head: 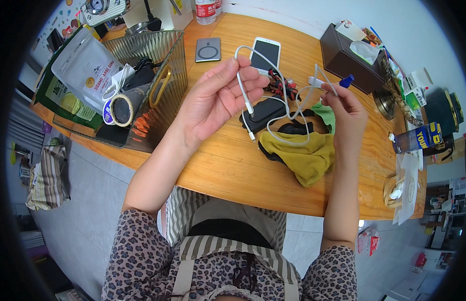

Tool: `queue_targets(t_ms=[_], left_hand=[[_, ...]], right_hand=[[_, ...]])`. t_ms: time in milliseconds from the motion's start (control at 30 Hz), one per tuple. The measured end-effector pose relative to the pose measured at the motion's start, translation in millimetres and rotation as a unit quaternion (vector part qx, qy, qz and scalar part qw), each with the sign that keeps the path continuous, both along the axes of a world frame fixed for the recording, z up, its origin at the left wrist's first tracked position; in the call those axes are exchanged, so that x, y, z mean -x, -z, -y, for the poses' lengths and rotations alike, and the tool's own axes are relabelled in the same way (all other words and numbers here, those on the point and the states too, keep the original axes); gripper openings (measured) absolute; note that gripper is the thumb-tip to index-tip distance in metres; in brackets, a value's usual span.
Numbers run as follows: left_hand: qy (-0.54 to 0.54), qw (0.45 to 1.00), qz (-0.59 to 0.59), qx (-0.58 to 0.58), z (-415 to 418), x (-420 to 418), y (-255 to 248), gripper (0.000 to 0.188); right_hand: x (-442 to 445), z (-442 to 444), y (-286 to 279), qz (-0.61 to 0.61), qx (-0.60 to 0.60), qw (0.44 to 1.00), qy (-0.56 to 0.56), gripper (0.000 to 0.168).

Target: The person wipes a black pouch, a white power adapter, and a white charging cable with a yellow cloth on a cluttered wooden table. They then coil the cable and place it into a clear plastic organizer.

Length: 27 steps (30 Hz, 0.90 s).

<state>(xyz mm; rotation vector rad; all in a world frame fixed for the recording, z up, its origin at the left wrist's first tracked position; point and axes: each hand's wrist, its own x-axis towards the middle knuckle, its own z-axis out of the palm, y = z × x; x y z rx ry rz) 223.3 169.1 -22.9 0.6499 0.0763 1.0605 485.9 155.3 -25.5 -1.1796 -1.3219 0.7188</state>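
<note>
A white charging cable (249,107) hangs in loose loops between my two hands. My left hand (220,92), palm up with loosely curled fingers, holds it between thumb and forefinger; one plug end dangles in front of the palm. A second plug end (252,136) hangs lower, over the wooden table. On the right, my right hand (348,103) pinches another stretch of the cable with its fingertips. Behind the loops lie a black oblong device (268,114) and a mustard-yellow cloth (308,156). Beyond them are a red-and-black cord bundle (281,85) and a white smartphone (266,52).
At left stands a ribbed clear plastic basket (176,56) with pouches and cables inside. A grey magnetic power bank (208,49) lies near it. A brown tissue box (340,56), a blue cap (346,81) and a tinted bottle (417,138) occupy the right side.
</note>
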Motion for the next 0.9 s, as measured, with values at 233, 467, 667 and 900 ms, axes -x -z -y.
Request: queue_targets(t_ms=[233, 467, 667, 900], left_hand=[[-0.015, 0.994, -0.098, -0.034, 1.9, -2.3, -5.7, 0.020], [0.071, 0.942, -0.259, -0.200, 27.0, -10.4, -13.1, 0.018], [0.221, 0.819, -0.346, -0.400, 46.5, -22.8, -24.0, 0.029], [0.282, 0.819, -0.234, -0.443, 61.2, -22.9, -21.4, 0.042]], right_hand=[[11.8, 5.2, -7.4, 0.219, -0.177, 0.959, 0.016, 0.043], [53.4, 35.5, -33.0, 0.178, -0.274, 0.936, -0.130, 0.044], [37.6, 45.7, -32.5, 0.206, -0.125, 0.940, -0.242, 0.028], [47.8, 41.3, -28.6, 0.305, -0.172, 0.878, -0.325, 0.011]])
